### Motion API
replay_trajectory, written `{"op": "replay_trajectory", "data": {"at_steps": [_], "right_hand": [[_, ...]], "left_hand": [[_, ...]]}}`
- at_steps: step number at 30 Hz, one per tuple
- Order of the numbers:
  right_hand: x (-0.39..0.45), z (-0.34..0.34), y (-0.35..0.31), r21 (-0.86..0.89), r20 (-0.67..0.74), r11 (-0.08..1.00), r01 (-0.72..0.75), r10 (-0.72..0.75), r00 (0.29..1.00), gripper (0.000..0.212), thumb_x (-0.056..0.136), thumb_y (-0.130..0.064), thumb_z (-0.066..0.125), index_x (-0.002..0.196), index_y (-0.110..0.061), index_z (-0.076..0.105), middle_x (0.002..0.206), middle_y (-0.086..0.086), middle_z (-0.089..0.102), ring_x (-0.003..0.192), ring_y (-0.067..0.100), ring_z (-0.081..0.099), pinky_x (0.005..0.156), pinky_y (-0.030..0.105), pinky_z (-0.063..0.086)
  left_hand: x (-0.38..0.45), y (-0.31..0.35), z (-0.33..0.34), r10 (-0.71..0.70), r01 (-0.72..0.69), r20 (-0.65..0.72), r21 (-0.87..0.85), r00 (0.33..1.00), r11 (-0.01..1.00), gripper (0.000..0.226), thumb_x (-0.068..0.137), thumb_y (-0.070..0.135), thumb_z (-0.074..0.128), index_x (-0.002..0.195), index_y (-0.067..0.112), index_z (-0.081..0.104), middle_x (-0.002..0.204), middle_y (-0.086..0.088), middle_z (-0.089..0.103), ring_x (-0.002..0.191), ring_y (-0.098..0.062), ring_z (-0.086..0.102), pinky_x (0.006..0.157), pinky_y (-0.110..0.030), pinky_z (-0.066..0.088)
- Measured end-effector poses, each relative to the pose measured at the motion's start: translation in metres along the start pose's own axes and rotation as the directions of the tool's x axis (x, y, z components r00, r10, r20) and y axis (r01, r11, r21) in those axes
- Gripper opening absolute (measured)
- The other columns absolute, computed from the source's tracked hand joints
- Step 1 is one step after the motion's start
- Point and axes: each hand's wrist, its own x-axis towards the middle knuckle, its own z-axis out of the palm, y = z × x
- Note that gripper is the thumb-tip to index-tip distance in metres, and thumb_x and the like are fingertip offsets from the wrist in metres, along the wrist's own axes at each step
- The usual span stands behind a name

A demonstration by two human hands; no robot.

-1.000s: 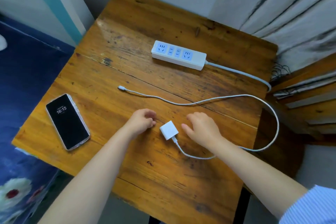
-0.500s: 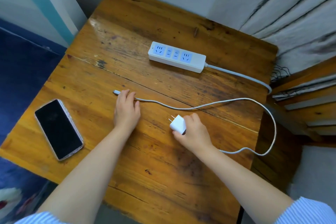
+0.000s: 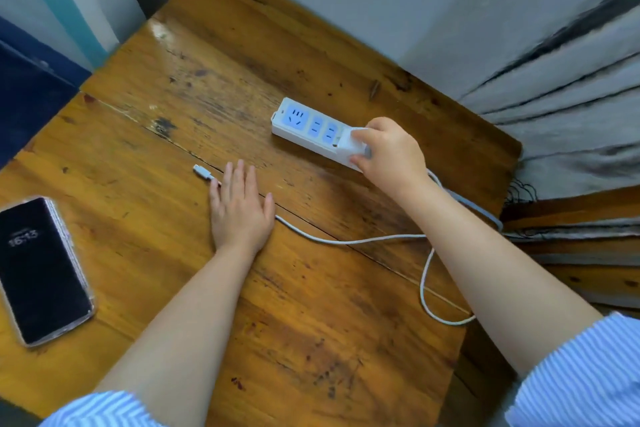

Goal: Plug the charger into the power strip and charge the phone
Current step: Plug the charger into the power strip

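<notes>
A white power strip (image 3: 304,125) with blue sockets lies across the back of the wooden table (image 3: 311,340). My right hand (image 3: 388,149) grips the white charger block (image 3: 351,142) and holds it on the strip's right-hand socket. The white charging cable (image 3: 346,241) runs from there in a loop to its free plug end (image 3: 201,170). My left hand (image 3: 239,208) lies flat, fingers apart, on the cable just behind that plug end. The black phone (image 3: 41,270), screen lit, lies face up at the table's left edge.
A grey wall rises behind the table and grey curtain folds (image 3: 571,80) hang at the right. Wooden furniture (image 3: 588,253) stands right of the table. The strip's own lead (image 3: 485,211) runs off the right edge. A dark blue surface (image 3: 27,97) lies at the left.
My right hand lifted the charger block from the table's middle and carried it back to the power strip's right socket. My left hand stayed flat on the cable. The phone screen lit up.
</notes>
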Motion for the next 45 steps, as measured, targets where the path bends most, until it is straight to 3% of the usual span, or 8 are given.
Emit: {"op": "replay_trajectory", "data": {"at_steps": [6,15,18,22,32,34,36,45], "right_hand": [[0.037,-0.011,-0.013,-0.187,0.197,0.982,0.026,0.011,0.98,0.029,0.088,-0.02,0.061,0.115,-0.012,0.059,0.115,0.013,0.055,0.094,0.031,0.05,0.08,0.035,0.043],[0.063,-0.015,-0.035,-0.271,0.299,0.961,0.057,0.027,0.954,0.023,0.084,-0.01,0.061,0.107,-0.008,0.061,0.1,0.012,0.058,0.069,0.022,0.046,0.057,0.028,0.038],[0.068,-0.016,-0.04,-0.325,0.313,0.942,0.085,0.022,0.95,0.009,0.083,-0.004,0.057,0.074,-0.005,0.06,0.072,0.006,0.048,0.051,0.018,0.04,0.042,0.025,0.033],[0.074,-0.012,-0.053,-0.345,0.381,0.925,0.158,-0.016,0.924,0.043,0.08,0.0,0.054,0.047,-0.012,0.03,0.05,0.003,0.035,0.043,0.015,0.033,0.037,0.023,0.025],[0.075,-0.001,-0.052,-0.329,0.366,0.934,0.142,-0.013,0.931,0.04,0.079,-0.004,0.059,0.048,-0.009,0.034,0.049,0.003,0.032,0.042,0.014,0.03,0.037,0.022,0.024],[0.072,0.003,-0.053,-0.351,0.33,0.928,0.127,-0.005,0.944,0.013,0.08,-0.007,0.062,0.07,-0.001,0.056,0.053,0.004,0.029,0.044,0.015,0.029,0.039,0.023,0.026],[0.07,0.009,-0.051,-0.377,0.292,0.916,0.139,-0.025,0.956,0.016,0.08,-0.009,0.063,0.094,-0.002,0.061,0.056,0.005,0.025,0.046,0.016,0.028,0.043,0.026,0.029],[0.075,0.014,-0.046,-0.419,0.279,0.886,0.201,-0.085,0.957,0.02,0.08,-0.011,0.064,0.099,-0.003,0.061,0.057,0.006,0.035,0.047,0.018,0.037,0.045,0.027,0.037]], "left_hand": [[0.003,-0.001,0.0,-0.007,0.007,-0.021,-0.034,1.0,0.999,0.056,0.091,0.032,0.041,0.139,0.009,0.027,0.153,-0.011,0.023,0.143,-0.023,0.012,0.117,-0.043,0.005],[0.004,-0.001,0.002,-0.012,0.011,-0.022,-0.049,1.0,0.999,0.056,0.089,0.032,0.043,0.139,0.009,0.028,0.152,-0.01,0.025,0.143,-0.023,0.013,0.117,-0.043,0.005],[0.005,-0.001,0.003,-0.015,0.014,-0.03,-0.057,0.999,0.998,0.057,0.088,0.031,0.045,0.138,0.008,0.031,0.151,-0.011,0.027,0.142,-0.023,0.016,0.117,-0.043,0.007],[0.004,-0.002,0.005,-0.031,0.03,-0.032,-0.028,0.999,0.999,0.056,0.09,0.034,0.04,0.14,0.011,0.027,0.153,-0.008,0.025,0.143,-0.021,0.013,0.117,-0.041,0.006],[0.005,-0.001,0.004,-0.039,0.038,-0.03,-0.012,0.999,0.999,0.054,0.093,0.034,0.031,0.142,0.014,0.02,0.155,-0.005,0.019,0.143,-0.019,0.008,0.117,-0.039,0.003],[0.005,0.0,0.004,-0.04,0.039,-0.036,-0.018,0.999,0.999,0.053,0.094,0.034,0.031,0.142,0.014,0.02,0.155,-0.005,0.019,0.143,-0.019,0.008,0.117,-0.039,0.003],[0.004,0.0,0.003,-0.037,0.036,-0.042,-0.032,0.998,0.999,0.052,0.094,0.032,0.031,0.142,0.013,0.02,0.155,-0.005,0.019,0.143,-0.019,0.007,0.117,-0.039,0.001],[0.001,-0.002,0.001,-0.041,0.024,-0.109,-0.155,0.993,0.988,0.045,0.096,0.019,0.03,0.139,0.007,0.027,0.152,-0.009,0.026,0.143,-0.02,0.013,0.117,-0.032,0.0]]}}
